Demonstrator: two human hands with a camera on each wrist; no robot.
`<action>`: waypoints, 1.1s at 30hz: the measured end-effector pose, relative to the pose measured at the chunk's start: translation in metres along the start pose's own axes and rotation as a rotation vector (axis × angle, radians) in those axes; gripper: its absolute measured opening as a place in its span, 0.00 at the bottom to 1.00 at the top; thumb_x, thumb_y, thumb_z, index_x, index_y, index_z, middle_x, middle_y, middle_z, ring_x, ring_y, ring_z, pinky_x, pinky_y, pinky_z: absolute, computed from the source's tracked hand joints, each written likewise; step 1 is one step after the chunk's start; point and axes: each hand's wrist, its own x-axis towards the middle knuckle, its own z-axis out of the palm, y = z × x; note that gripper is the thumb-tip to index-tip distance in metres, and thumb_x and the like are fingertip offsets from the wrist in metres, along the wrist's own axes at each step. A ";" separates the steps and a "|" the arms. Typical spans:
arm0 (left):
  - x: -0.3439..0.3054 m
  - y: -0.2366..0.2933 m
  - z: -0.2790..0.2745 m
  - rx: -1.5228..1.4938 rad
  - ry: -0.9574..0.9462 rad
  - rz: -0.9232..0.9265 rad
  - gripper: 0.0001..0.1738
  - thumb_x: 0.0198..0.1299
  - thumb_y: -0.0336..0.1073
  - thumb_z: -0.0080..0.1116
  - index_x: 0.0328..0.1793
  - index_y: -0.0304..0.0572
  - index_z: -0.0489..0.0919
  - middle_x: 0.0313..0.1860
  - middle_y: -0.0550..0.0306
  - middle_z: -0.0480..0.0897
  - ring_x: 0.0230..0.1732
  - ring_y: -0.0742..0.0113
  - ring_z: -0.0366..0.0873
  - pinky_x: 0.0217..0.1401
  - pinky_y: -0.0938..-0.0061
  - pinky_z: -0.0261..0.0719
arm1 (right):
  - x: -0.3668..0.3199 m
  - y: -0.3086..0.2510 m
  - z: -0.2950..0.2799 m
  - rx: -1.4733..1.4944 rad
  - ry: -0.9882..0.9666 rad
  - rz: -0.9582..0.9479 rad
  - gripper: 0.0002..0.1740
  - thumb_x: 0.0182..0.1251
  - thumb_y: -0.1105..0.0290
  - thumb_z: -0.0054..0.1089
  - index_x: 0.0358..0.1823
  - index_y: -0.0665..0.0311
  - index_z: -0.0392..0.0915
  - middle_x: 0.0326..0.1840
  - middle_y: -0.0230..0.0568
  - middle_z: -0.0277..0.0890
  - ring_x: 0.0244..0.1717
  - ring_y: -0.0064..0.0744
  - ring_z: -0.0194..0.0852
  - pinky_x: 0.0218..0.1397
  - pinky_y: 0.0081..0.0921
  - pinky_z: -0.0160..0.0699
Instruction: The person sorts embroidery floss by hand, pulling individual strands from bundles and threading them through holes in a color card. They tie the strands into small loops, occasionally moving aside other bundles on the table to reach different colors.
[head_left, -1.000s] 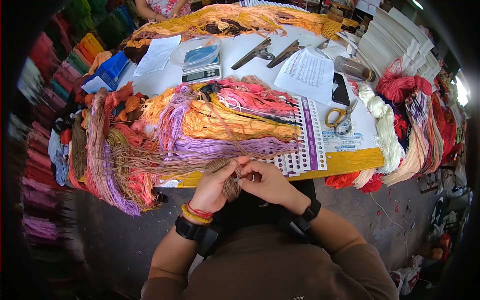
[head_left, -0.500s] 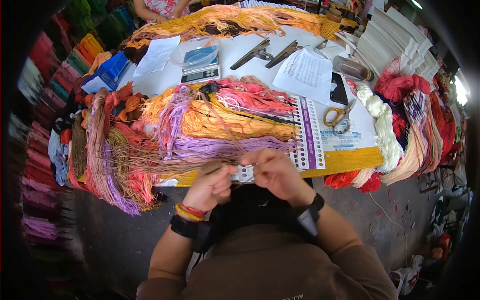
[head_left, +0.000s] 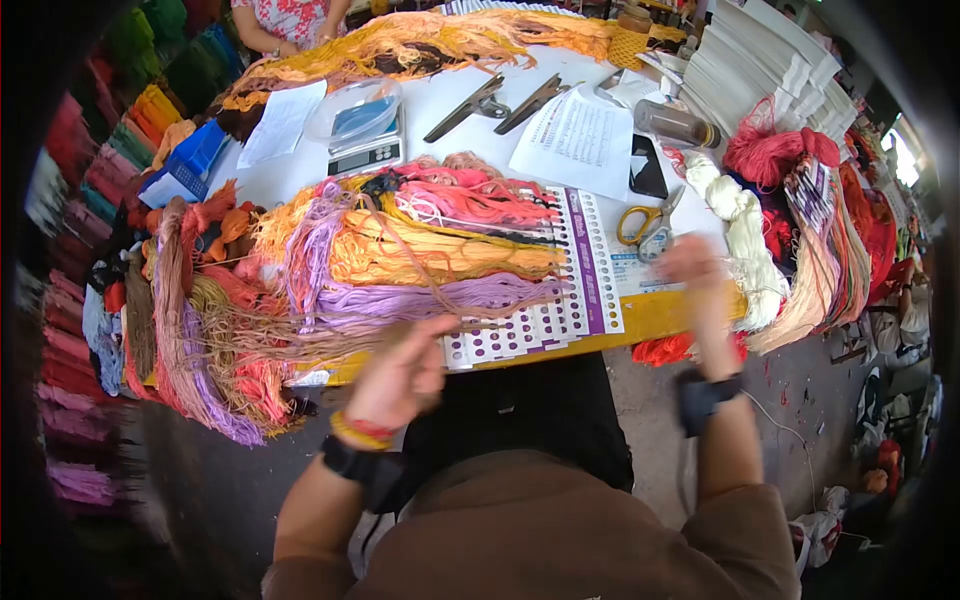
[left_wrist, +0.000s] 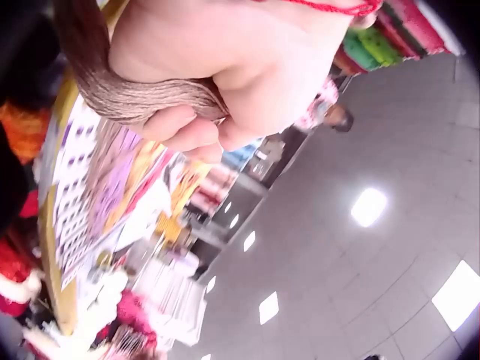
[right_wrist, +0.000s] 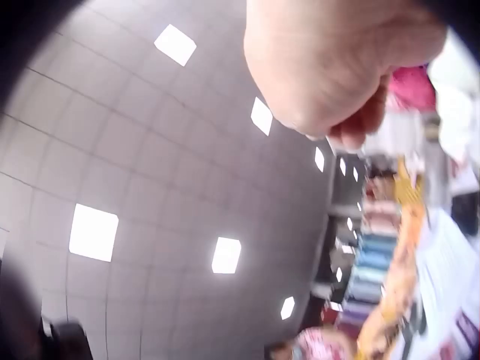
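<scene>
My left hand is at the table's front edge. It grips a bundle of brown embroidery thread, the strands bending out beneath curled fingers in the left wrist view. More brown strands lie across the heap just left of it. Blurred by motion, my right hand is over the table's right side, close to the yellow-handled scissors. Its fingers look bent in the right wrist view, and I cannot tell whether they pinch anything. Perforated thread cards with purple print lie between the hands.
Orange, pink and purple thread covers the table's middle. White skeins hang over the right edge. Further back are a digital scale, metal clips, a printed sheet and a phone. Another person is across the table.
The hands were together at the brown bundle, then parted. My right hand has swept right toward the scissors, while the left stays near the edge with the bundle. The head view has shifted slightly.
</scene>
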 end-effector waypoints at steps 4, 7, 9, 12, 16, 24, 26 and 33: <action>0.048 -0.034 0.039 0.068 0.051 -0.240 0.15 0.61 0.43 0.53 0.44 0.40 0.76 0.21 0.64 0.72 0.15 0.78 0.60 0.16 0.85 0.52 | -0.036 0.061 0.086 -0.641 -0.331 0.244 0.07 0.60 0.73 0.54 0.38 0.66 0.74 0.25 0.42 0.78 0.28 0.29 0.78 0.31 0.25 0.75; 0.059 -0.042 0.036 0.045 0.065 -0.221 0.14 0.60 0.43 0.54 0.44 0.40 0.76 0.22 0.62 0.75 0.15 0.78 0.63 0.16 0.84 0.55 | -0.036 0.076 0.092 -0.674 -0.368 0.196 0.06 0.59 0.71 0.54 0.35 0.65 0.75 0.26 0.46 0.77 0.29 0.39 0.78 0.32 0.29 0.74; 0.061 -0.043 0.034 0.047 0.073 -0.225 0.13 0.60 0.41 0.54 0.44 0.40 0.75 0.23 0.62 0.76 0.15 0.78 0.65 0.16 0.85 0.56 | -0.035 0.077 0.094 -0.720 -0.369 0.172 0.06 0.59 0.70 0.54 0.34 0.65 0.76 0.27 0.47 0.76 0.29 0.44 0.77 0.32 0.31 0.74; 0.064 -0.045 0.045 0.193 0.080 -0.137 0.11 0.59 0.36 0.54 0.45 0.39 0.75 0.26 0.61 0.77 0.18 0.78 0.70 0.16 0.87 0.59 | -0.034 0.069 0.099 -0.821 -0.397 0.052 0.07 0.59 0.68 0.53 0.34 0.63 0.76 0.29 0.48 0.76 0.31 0.49 0.75 0.34 0.35 0.73; 0.067 -0.048 0.056 0.348 0.076 -0.010 0.09 0.57 0.29 0.53 0.44 0.37 0.75 0.32 0.60 0.79 0.26 0.77 0.78 0.18 0.90 0.63 | -0.032 0.063 0.103 -0.807 -0.410 0.139 0.08 0.59 0.66 0.52 0.33 0.63 0.76 0.31 0.47 0.76 0.33 0.49 0.75 0.36 0.36 0.72; 0.083 -0.059 0.054 0.395 0.060 0.035 0.08 0.59 0.31 0.54 0.40 0.34 0.78 0.32 0.57 0.81 0.27 0.78 0.79 0.18 0.90 0.63 | -0.032 0.065 0.104 -0.845 -0.432 0.150 0.10 0.59 0.64 0.50 0.33 0.61 0.76 0.31 0.47 0.76 0.33 0.49 0.75 0.36 0.38 0.73; 0.083 -0.058 0.056 0.434 0.102 0.016 0.07 0.58 0.31 0.55 0.38 0.35 0.79 0.29 0.57 0.81 0.26 0.78 0.79 0.18 0.90 0.63 | -0.032 0.066 0.103 -0.843 -0.412 0.171 0.09 0.57 0.65 0.52 0.33 0.62 0.76 0.30 0.45 0.77 0.32 0.47 0.76 0.35 0.36 0.74; 0.056 -0.035 0.035 0.422 0.058 0.110 0.07 0.57 0.32 0.57 0.39 0.37 0.78 0.26 0.61 0.78 0.23 0.81 0.71 0.17 0.88 0.60 | -0.037 0.070 0.096 -0.714 -0.372 0.211 0.08 0.54 0.68 0.57 0.34 0.63 0.76 0.28 0.43 0.77 0.30 0.39 0.77 0.34 0.32 0.74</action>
